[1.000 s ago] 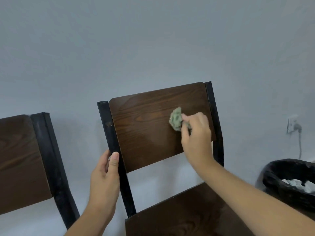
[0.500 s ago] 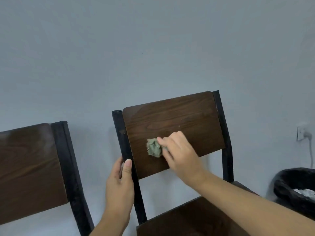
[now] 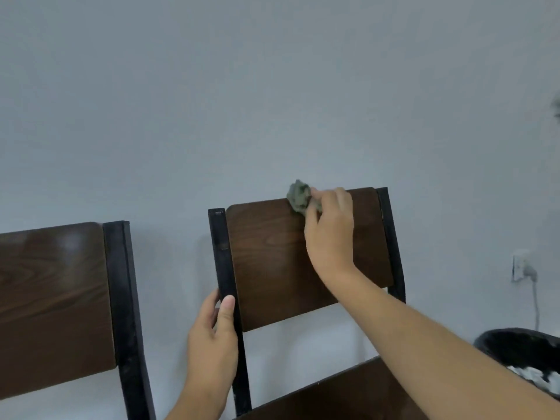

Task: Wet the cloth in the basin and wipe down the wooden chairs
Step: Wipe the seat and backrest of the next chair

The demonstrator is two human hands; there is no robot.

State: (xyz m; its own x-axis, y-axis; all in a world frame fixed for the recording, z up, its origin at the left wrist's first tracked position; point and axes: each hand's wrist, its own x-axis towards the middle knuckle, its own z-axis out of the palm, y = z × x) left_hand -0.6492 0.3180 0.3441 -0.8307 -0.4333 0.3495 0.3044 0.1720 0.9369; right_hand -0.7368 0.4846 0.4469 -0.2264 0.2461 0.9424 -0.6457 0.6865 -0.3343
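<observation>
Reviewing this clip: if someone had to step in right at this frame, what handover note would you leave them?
Right hand: pinches the balled green cloth against the top edge of the middle chair's backrest.
Left hand: grips that chair's black left post, steadying it.
Done: cannot tell how much of this backrest is wiped.
Left: its seat and the left chair, though that one shows a sheen. Basin out of view.

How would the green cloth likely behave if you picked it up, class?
The cloth is bunched into a crumpled wad under the right hand, so it is probably soft and floppy. It looks small against the chair backrest, so it is likely light.
</observation>
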